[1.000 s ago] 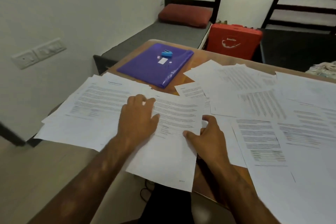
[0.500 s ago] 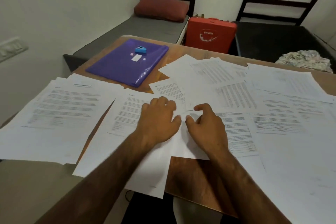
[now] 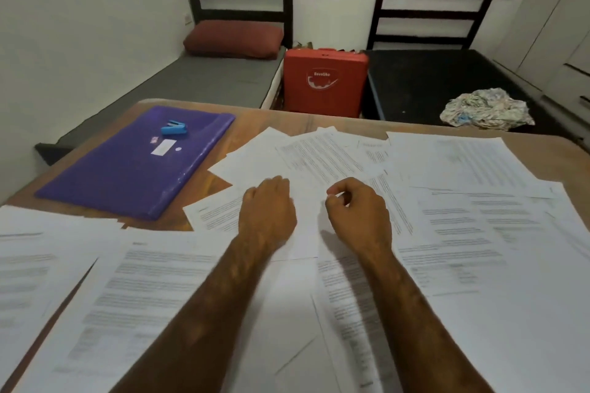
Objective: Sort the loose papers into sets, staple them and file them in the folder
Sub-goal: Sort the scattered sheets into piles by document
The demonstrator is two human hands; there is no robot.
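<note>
Loose printed papers [image 3: 453,220] cover most of the wooden table [image 3: 255,120]. The purple folder [image 3: 134,166] lies at the far left, and a blue stapler [image 3: 174,128] sits on it. My left hand [image 3: 268,210] rests knuckles-up on a blank white sheet [image 3: 305,226] in the middle of the pile, with its fingers bent under and the fingertips hidden. Just right of it, my right hand [image 3: 359,214] has curled fingers, with thumb and forefinger pinched together at that sheet's right edge. Neither hand touches the folder or the stapler.
More sheets [image 3: 153,290] overhang the near table edge at the left. Beyond the table are a grey bed with a red pillow [image 3: 233,40], a red case [image 3: 325,81] and a dark bed with a crumpled cloth [image 3: 485,108].
Both hands left the sheets at the near left and moved forward and right to the middle pile. My view swung right and up.
</note>
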